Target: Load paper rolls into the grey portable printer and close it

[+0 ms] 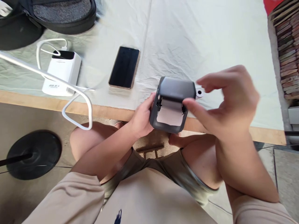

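In the head view, holds a dark grey device point(154, 119) in the left hand point(143, 120), above the near edge of the bench point(210, 37) and in front of the knees. Grips it along its left side, with the thumb laid against the casing and the other fingers hidden behind or beneath. Turns its opening toward the body, baring white paper point(170, 115) inside, just below a rounded lid point(177, 88). Cannot tell how far open or closed that lid stands.

Has the right hand point(233, 104), blurred, on the right side of the device, with thumb and forefinger curved and spread wide. Sets the thumb tip over the lower right corner of the lid in this view; cannot tell contact from mere overlap there. Shows a small white object point(199, 92) with a dark round centre on the bench, just beyond the device, in the gap between thumb and forefinger.

Has a phone point(124, 67) lying dark-screened on the bench, to the left of the device. Farther left, shows a white power bank point(62, 76) with a black panel, plus a white cable point(90, 109) looping past it and over the bench edge. Has a bulky black item point(67, 29) in the upper left corner, partly cut off.
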The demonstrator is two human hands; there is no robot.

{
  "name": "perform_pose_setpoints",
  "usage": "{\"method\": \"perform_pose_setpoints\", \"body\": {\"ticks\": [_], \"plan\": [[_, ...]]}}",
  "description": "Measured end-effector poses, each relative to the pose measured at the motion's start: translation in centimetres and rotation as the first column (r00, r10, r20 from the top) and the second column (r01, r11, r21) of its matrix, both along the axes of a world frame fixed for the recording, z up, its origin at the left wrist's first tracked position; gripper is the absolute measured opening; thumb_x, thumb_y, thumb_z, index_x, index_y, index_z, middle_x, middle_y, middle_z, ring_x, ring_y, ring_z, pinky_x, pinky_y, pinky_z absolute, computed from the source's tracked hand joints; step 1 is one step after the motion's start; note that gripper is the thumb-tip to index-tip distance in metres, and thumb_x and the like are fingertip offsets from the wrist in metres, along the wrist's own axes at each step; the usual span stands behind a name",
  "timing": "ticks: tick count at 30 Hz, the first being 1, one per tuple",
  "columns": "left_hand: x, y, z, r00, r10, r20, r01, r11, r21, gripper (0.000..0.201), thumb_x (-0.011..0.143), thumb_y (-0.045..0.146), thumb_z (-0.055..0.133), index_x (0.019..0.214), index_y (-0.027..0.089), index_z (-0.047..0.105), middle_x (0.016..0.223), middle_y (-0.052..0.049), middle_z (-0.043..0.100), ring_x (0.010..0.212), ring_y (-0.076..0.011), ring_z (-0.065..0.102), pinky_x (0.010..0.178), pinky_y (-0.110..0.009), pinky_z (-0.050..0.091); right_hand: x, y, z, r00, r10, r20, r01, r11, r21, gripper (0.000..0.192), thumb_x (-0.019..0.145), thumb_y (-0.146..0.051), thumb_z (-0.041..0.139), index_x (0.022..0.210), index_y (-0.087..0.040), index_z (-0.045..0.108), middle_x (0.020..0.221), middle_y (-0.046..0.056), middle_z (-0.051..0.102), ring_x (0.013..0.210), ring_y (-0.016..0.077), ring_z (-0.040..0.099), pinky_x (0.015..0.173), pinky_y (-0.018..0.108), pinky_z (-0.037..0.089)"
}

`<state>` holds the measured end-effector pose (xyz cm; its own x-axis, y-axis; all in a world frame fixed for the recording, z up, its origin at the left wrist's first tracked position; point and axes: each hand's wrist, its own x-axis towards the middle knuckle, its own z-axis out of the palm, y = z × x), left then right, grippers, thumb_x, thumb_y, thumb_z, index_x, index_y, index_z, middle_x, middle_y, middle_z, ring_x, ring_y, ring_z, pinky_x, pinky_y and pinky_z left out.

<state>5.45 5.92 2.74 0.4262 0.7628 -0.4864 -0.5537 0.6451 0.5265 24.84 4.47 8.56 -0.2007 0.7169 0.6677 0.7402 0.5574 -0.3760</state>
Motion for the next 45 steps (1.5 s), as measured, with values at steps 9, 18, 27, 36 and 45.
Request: {"method": "perform_pose_setpoints", "body": {"ticks": [9,18,27,36,45], "plan": [[-0.3,-0.5,-0.3,0.999,-0.033,0.038,0.027,0.987,0.158,0.043,0.095,0.056,0.091,0.116,0.021,0.082,0.113,-0.006,0.089,0.134,-0.0373,0.081,0.114,-0.047,0.066,-0.2,-0.1,0.3,0.996,-0.083,0.045,0.088,0.991,-0.105,0.007,0.101,-0.032,0.076,0.094,-0.031,0.074,0.083,-0.003,0.081,0.054,0.0159,0.064,0.051,0.035,0.042],[-0.6,-0.7,-0.6,0.995,-0.095,0.015,0.089,0.969,0.232,0.062,0.092,0.065,0.094,0.135,0.024,0.079,0.117,-0.004,0.087,0.113,-0.0279,0.085,0.09,-0.033,0.068,-1.0,0.5,1.7,0.849,0.007,0.529,0.241,0.885,-0.398,0.023,0.089,-0.03,0.076,0.111,-0.031,0.08,0.062,0.0,0.064,0.05,0.0201,0.05,0.053,0.035,0.02],[-0.6,-0.3,-0.4,1.0,0.004,0.031,-0.007,0.994,0.108,0.035,0.097,0.051,0.093,0.108,0.02,0.084,0.101,-0.001,0.089,0.107,-0.023,0.086,0.093,-0.03,0.068,6.4,0.9,1.0,0.725,-0.131,-0.677,0.022,0.986,-0.167,0.033,0.073,-0.024,0.082,0.105,-0.034,0.08,0.07,-0.005,0.061,0.046,0.0136,0.038,0.04,0.032,0.02],[0.0,0.0,0.7,0.997,0.041,-0.065,-0.041,0.999,-0.003,0.035,0.106,0.054,0.082,0.106,0.02,0.084,0.098,-0.002,0.088,0.126,-0.0294,0.086,0.11,-0.037,0.07,12.5,2.6,-7.4,0.9,-0.411,-0.148,0.306,0.836,-0.455,0.036,0.075,-0.023,0.087,0.106,-0.028,0.068,0.107,0.005,0.078,0.058,0.0104,0.05,0.051,0.033,0.045],[0.3,0.0,1.3,0.989,0.032,-0.147,-0.035,0.999,-0.016,0.052,0.117,0.057,0.049,0.113,0.019,0.086,0.114,-0.008,0.088,0.142,-0.0385,0.077,0.119,-0.051,0.065,7.3,-0.5,-3.8,0.978,-0.12,0.173,0.163,0.951,-0.262,0.053,0.094,-0.023,0.078,0.147,-0.028,0.076,0.145,0.011,0.078,0.061,0.0117,0.057,0.064,0.039,0.058]]}}
